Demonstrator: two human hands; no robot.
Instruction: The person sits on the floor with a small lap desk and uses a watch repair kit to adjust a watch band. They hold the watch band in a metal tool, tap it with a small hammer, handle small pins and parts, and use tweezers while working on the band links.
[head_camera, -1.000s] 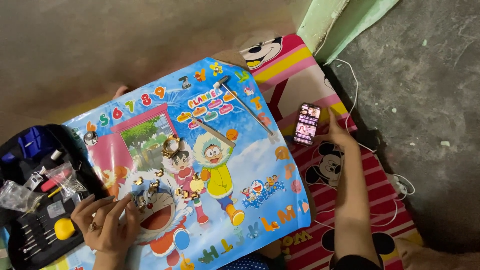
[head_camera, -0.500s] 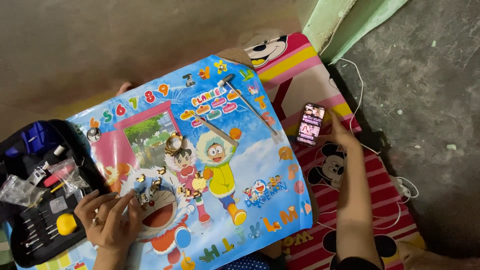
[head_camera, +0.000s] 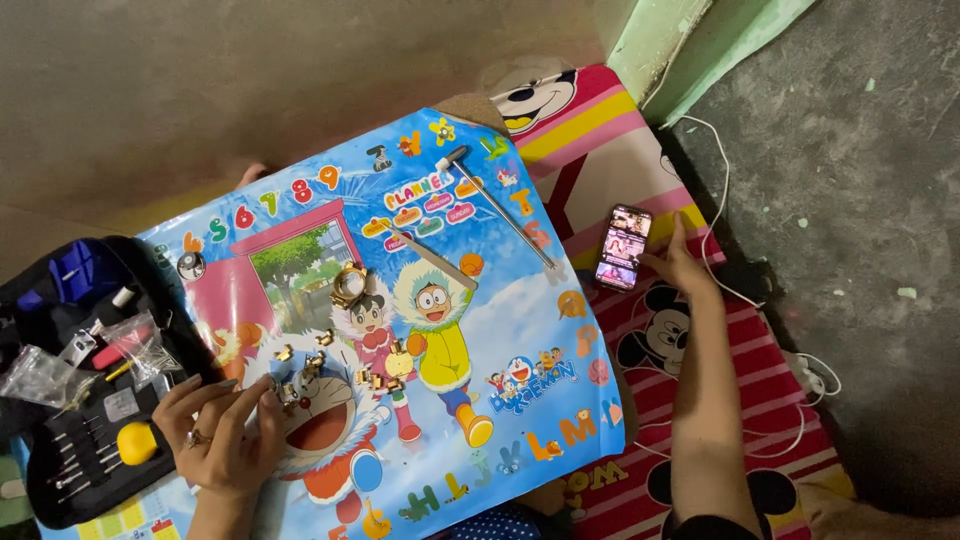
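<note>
My left hand (head_camera: 222, 432) lies flat, fingers spread, on a colourful cartoon-printed board (head_camera: 420, 330), its fingertips next to several small gold metal links (head_camera: 300, 365). A gold watch case (head_camera: 349, 283) rests near the board's middle. My right hand (head_camera: 680, 262) reaches out to the right, fingers touching the edge of a lit smartphone (head_camera: 622, 247) that lies on a striped cartoon mat (head_camera: 640, 160). A small hammer (head_camera: 495, 205) and tweezers (head_camera: 430, 258) lie on the board's upper part. Neither hand holds anything.
An open black tool case (head_camera: 80, 400) with small screwdrivers, a yellow round piece and plastic bags sits at the left. White cables (head_camera: 720, 200) run over the concrete floor at the right. A green wall corner (head_camera: 680, 40) stands at the top.
The view has shifted slightly. My left hand has slid a little along the board by the gold links; my right hand stays at the phone.
</note>
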